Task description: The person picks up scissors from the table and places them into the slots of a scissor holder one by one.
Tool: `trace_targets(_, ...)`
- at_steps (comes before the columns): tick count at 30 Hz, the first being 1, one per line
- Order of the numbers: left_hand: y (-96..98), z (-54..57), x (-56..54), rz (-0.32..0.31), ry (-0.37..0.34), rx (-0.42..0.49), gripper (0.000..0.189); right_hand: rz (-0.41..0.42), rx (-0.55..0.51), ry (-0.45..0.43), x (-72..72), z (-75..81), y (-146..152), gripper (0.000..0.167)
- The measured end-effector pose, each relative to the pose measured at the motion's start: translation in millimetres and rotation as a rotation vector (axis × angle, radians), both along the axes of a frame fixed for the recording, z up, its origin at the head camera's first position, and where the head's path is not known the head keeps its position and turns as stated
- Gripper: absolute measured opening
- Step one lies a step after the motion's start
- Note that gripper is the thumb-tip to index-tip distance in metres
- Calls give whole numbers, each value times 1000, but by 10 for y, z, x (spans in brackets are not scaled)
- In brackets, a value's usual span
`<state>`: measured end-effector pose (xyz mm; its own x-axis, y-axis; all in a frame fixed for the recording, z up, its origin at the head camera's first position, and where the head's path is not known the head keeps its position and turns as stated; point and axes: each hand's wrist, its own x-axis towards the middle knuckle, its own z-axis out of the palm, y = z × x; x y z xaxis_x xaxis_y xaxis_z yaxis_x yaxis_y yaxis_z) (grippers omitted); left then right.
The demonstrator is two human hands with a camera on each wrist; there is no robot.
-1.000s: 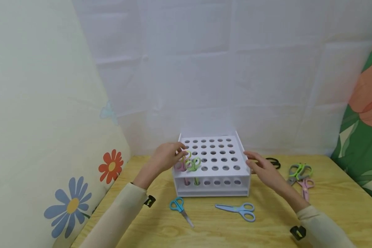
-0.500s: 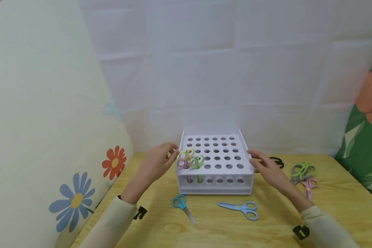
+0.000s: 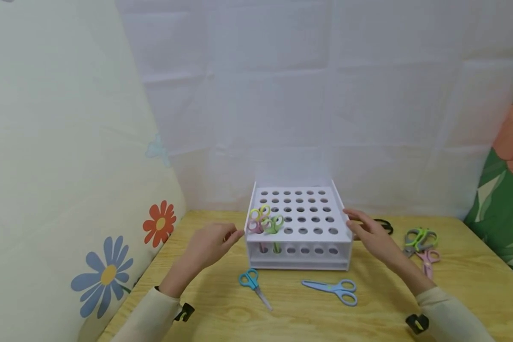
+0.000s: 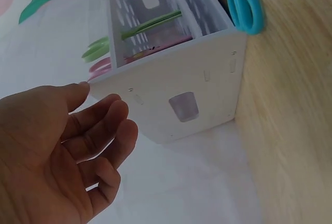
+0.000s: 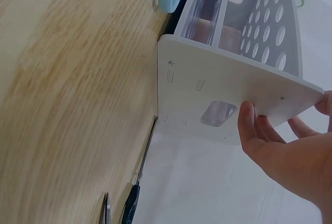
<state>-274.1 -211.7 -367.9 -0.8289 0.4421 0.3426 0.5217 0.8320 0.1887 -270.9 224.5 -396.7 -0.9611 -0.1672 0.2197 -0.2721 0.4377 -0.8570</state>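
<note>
A white rack (image 3: 301, 209) with rows of round holes stands on the table. Pink scissors (image 3: 255, 225), green scissors (image 3: 274, 224) and yellow-handled scissors (image 3: 261, 212) stand upright in holes at its front left. My left hand (image 3: 211, 244) hovers just beside the rack's left wall, fingers loosely bent around nothing; the left wrist view shows its thumb tip right at the wall's upper edge. On the other side, my right hand (image 3: 369, 235) rests its fingertips (image 5: 247, 111) against the rack's right side panel (image 5: 228, 79).
In front of the rack lie teal scissors (image 3: 252, 282) and light blue scissors (image 3: 333, 289). To the right are green-and-grey scissors (image 3: 421, 239), pink-handled scissors (image 3: 428, 260) and a black handle (image 3: 385, 226) partly behind my right hand. A white sheet (image 3: 282, 104) hangs behind.
My left hand has drawn back from the upright scissors, leftward and nearer, off the rack's top. The right hand stays at the rack's right side. The head view has shifted slightly.
</note>
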Motion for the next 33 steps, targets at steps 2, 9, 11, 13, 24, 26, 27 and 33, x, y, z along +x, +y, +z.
trace_targets(2,-9,-52,15,-8,-14,4,39,-2,5,6,1,3,-1,55)
trace_targets(9,7,-304,36,-106,-103,-52,31,1,7,31,6,19,14,55)
trace_targets(11,9,-357,38,-130,-121,-69,25,0,9,28,6,24,18,55)
trace_targets(13,13,-389,40,-142,-135,-79,21,0,12,28,4,25,21,56)
trace_targets(24,-22,-514,42,-173,-259,-99,9,10,-15,8,20,-36,-1,55)
trace_targets(26,-22,-540,35,-189,-265,-93,7,10,-19,11,18,-48,-4,54)
trace_targets(27,-21,-551,32,-199,-270,-88,7,9,-20,13,16,-50,-5,54)
trace_targets(33,-13,-611,20,-231,-307,-77,9,13,-18,30,3,-25,8,55)
